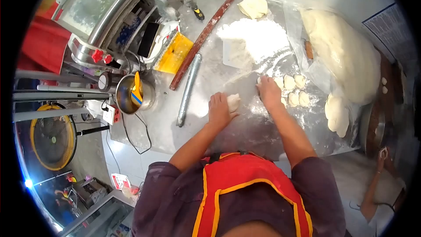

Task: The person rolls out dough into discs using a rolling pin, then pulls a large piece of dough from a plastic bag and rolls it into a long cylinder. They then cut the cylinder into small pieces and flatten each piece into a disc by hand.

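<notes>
My left hand point(220, 109) is wrapped round a pale lump of dough point(233, 102) on the metal worktop, and the dough sticks out past the thumb side. Farther right, my right hand point(269, 91) has its fingers bent down at the worktop. A bit of a small dough piece shows at its fingertips, the rest hidden under them. Beside that hand sit several small dough pieces point(289, 82) in loose rows on floury metal. Beyond both hands lies a heap of white flour point(263, 35), with a translucent scraper point(233, 53) at its near edge.
Left of my hands lie a metal rod point(189, 90) and a long reddish rolling pin point(204, 39). A metal pot point(148, 93), yellow-bladed scraper point(174, 53) and machine point(105, 13) stand farther left. Plastic-covered dough point(344, 48) fills the right. Another person's arm point(372, 188) shows lower right.
</notes>
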Demonstrator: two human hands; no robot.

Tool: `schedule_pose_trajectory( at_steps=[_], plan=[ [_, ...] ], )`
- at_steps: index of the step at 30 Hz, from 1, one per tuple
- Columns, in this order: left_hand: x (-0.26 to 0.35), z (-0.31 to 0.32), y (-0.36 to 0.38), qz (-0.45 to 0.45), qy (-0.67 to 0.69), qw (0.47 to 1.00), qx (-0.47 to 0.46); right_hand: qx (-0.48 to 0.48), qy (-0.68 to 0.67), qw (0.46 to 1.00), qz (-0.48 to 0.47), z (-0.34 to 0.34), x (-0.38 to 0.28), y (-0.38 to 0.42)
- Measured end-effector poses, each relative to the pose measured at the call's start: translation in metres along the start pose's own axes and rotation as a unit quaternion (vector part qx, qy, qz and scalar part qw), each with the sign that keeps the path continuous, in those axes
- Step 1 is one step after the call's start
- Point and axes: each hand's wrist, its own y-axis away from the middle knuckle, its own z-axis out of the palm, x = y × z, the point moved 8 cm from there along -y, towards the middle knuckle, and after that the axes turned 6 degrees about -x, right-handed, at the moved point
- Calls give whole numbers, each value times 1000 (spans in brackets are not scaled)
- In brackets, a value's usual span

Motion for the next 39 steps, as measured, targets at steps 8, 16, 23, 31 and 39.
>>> schedule_pose_trajectory(
  at_steps=[8,16,23,31,39],
  plan=[
    [1,25,8,118,124,984,-54,-92,-302,948,-51,-3,-42,52],
    [30,37,9,56,26,992,-112,-153,-448,879,52,39,-31,88],
    [33,47,14,87,-34,991,-98,-144,-504,844,117,54,-24,96],
    [36,57,4,35,-126,966,-225,-162,-616,750,179,35,-26,109],
    [-1,9,2,38,-40,995,-79,4,-298,952,73,-14,24,91]
  ],
)
